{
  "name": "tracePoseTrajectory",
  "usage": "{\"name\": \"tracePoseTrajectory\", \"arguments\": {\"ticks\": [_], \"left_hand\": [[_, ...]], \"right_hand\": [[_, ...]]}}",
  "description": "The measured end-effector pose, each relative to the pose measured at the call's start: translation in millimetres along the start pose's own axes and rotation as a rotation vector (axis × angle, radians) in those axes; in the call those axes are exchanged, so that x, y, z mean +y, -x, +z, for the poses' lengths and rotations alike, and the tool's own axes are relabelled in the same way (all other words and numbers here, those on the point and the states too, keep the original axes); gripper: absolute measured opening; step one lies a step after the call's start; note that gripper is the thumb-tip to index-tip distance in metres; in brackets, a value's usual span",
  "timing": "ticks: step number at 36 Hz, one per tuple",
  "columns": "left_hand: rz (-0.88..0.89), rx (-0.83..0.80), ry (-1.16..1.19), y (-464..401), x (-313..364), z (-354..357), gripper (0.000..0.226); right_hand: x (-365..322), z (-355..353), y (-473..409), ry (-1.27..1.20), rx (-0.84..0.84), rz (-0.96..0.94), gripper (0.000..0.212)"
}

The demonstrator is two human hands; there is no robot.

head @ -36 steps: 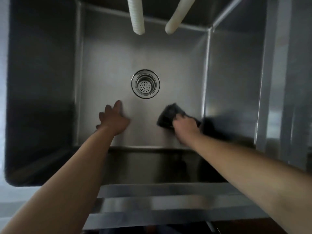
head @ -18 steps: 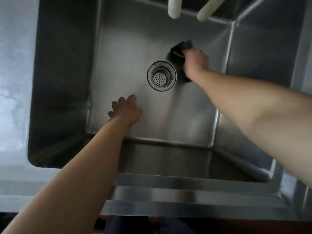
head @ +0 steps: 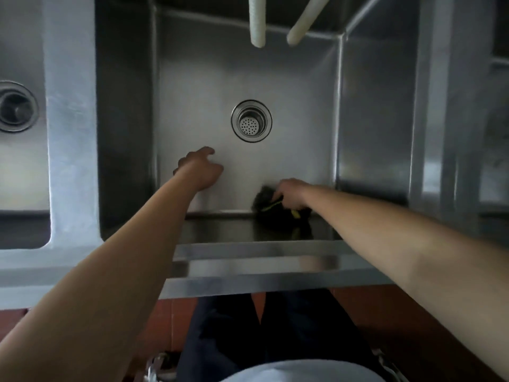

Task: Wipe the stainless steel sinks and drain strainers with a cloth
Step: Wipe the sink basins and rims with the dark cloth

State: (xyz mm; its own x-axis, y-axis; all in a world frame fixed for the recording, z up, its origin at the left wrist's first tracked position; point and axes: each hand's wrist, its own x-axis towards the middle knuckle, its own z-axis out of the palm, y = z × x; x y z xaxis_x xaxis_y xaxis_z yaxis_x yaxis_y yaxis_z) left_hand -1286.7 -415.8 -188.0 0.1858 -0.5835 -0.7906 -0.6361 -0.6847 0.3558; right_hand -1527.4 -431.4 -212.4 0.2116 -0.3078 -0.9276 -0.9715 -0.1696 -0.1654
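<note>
Take the round, perforated stainless steel drain strainer (head: pixel 251 121), set in the middle of the basin floor, as the landmark. The deep, square stainless steel sink (head: pixel 192 78) around it is the one being worked on. Nearer the person than the strainer and a little to its right, the right hand (head: pixel 292 192) grips a crumpled dark cloth with a thin yellow-green edge (head: pixel 268 201), pressing it down where the basin floor meets the near wall. The fingers curl over the top of the bundle, which is probably the easiest way to keep a bunched rag under pressure in a corner seam where grime tends to gather. The cloth is blurred, so how it is folded cannot be made out. Nearer than the strainer and to its left, the left hand (head: pixel 199 168) holds nothing. Its fingers are loosely bent and apart, and it rests on or just above the floor; contact cannot be told for certain. It looks like a brace for the long reach down into the basin. Beyond the strainer, two pale ribbed hoses (head: pixel 257 20) hang down over the far wall, clear of the hands. Far to the strainer's left, past a broad steel divider, a second basin (head: pixel 24 175) shows its own dark round drain (head: pixel 17 106), which no hand is near. Judging from this, the wiping is at the floor's near edge, and the strainer itself looks yet to be reached by the cloth.
</note>
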Motion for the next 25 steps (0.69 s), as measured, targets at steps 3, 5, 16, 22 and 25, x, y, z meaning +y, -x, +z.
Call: {"name": "tracePoseTrajectory", "arguments": {"ticks": [3,5,16,22,25], "left_hand": [[0.071,-0.053,0.07,25.0,3.9,-14.1,0.048],[0.19,-0.073,0.087,46.9,10.1,-26.5,0.039],[0.799,-0.389,0.189,191.6,92.9,-65.0,0.08],[1.02,-0.625,0.452,244.0,168.1,-46.1,0.043],[0.988,-0.642,0.417,260.6,196.9,-22.5,0.041]], "right_hand": [[-7.8,-5.0,41.4,0.004,0.052,-0.039,0.054],[-10.9,-13.1,73.4,-0.049,0.144,-0.072,0.052],[7.8,-24.2,297.3,-1.348,0.601,-0.489,0.042],[40.9,4.6,349.3,-1.817,0.611,-0.716,0.043],[57.7,20.2,354.1,-1.939,0.644,-0.758,0.042]]}}
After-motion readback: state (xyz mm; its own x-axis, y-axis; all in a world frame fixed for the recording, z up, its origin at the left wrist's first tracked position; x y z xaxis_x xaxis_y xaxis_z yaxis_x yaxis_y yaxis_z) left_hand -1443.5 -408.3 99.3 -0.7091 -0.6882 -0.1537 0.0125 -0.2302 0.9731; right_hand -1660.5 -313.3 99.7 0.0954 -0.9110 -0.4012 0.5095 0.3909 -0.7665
